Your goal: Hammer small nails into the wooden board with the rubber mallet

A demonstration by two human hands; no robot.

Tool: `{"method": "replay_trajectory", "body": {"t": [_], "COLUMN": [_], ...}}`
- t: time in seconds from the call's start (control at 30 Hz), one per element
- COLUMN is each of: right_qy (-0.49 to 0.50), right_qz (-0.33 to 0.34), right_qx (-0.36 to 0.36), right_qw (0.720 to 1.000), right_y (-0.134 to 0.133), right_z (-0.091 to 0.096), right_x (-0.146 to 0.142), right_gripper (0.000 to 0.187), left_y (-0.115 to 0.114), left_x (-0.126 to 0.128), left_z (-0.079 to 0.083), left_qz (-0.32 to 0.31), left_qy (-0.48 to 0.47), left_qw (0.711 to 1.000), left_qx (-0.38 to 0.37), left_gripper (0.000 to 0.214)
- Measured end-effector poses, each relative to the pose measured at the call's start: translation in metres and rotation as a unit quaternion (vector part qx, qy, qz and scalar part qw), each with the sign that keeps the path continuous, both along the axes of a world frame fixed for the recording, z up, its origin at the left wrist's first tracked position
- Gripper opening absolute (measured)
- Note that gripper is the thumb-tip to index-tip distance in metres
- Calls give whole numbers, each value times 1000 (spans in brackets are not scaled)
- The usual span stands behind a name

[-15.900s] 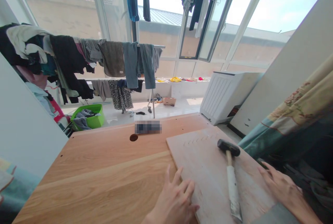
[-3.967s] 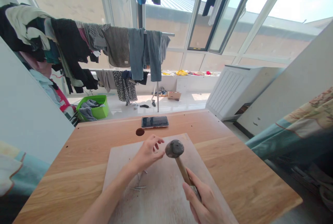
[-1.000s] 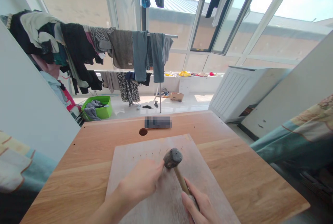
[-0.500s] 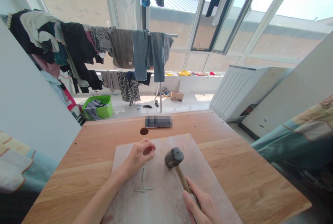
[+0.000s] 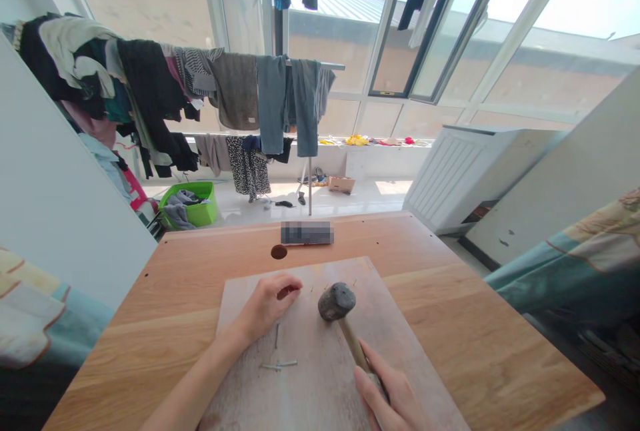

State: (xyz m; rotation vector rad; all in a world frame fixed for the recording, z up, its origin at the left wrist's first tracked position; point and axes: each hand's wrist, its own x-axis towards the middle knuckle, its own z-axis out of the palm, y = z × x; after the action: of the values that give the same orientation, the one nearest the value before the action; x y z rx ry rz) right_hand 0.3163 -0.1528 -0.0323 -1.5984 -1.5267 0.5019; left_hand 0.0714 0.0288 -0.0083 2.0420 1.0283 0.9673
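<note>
My right hand is wrapped round the wooden handle of a mallet with a dark, worn head. The mallet's head is over the pale board, to the right of my left hand. With thumb and index finger pinched together, my left hand is over the board's far left part; what the fingertips hold, if anything, is too small to make out. Loose nails lie on the board below my left wrist, one apart from the others. Small thin marks, perhaps nails, show near the board's far edge.
The board lies on a wooden table with a round hole and a blurred dark box near its far edge. Beyond are a clothes rack with laundry, a green basket and a white cabinet-like unit. Curtains hang at both sides.
My left hand has dipped slightly, and its thumb and finger loop looks narrower. The mallet stays in my right hand, nearly still over the board. The whole view has shifted a little.
</note>
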Motion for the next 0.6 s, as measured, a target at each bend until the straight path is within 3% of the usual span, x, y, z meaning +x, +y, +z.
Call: {"method": "replay_trajectory", "body": {"t": [0.23,0.33,0.43,0.6], "right_qy": [68,53,8,5], "right_qz": [43,60,57,56], "right_qx": [-89,-69,-35,-43], "right_qw": [993,994,998,997], "right_y": [32,43,46,31], "right_z": [22,29,28,14], "right_x": [-26,-37,-43,-32], "right_gripper": [64,67,71,74], "left_y": [-2,-2,-2,-1], "left_x": [1,2,3,0], "left_z": [2,5,5,7], "left_qz": [14,8,4,-1], "left_qy": [-21,-29,-28,-11], "left_qw": [998,998,998,998], "left_qx": [-54,-51,-51,-64], "left_gripper": [20,23,29,30]}}
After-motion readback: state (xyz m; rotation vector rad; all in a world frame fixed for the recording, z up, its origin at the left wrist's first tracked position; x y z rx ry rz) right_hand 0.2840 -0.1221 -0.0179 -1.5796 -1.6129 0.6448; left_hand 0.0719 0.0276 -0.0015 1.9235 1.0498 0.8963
